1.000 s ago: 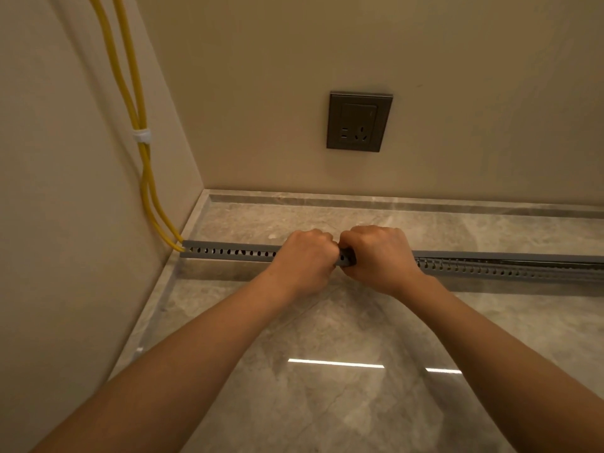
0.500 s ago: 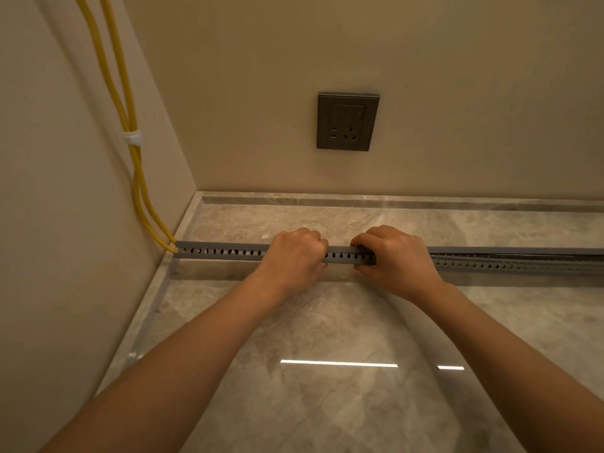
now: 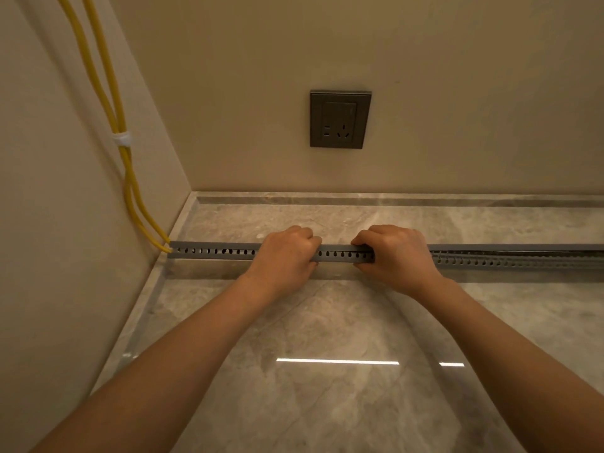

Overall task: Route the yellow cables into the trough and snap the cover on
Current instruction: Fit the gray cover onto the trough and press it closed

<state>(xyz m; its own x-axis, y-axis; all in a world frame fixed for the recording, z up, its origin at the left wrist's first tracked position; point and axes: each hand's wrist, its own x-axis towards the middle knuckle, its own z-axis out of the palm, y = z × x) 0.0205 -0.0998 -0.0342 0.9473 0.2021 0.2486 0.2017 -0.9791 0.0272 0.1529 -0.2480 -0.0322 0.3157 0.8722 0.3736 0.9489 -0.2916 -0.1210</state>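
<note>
Gripping the grey trough (image 3: 212, 252) and its cover (image 3: 336, 247) with left hand (image 3: 284, 256) and right hand (image 3: 395, 256), fingers curled over, spread wider apart than a second ago. Yellow cables (image 3: 127, 168) down the left wall into the trough's left end.

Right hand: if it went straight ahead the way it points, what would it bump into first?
The right hand grips the trough. Beyond that, it would likely reach the back wall under the socket, though depth is unclear.

Both our arms reach forward; our left hand (image 3: 283, 258) and right hand (image 3: 398, 256) sit near each other, knuckles up, fingers curled over the trough (image 3: 336, 255)
</note>
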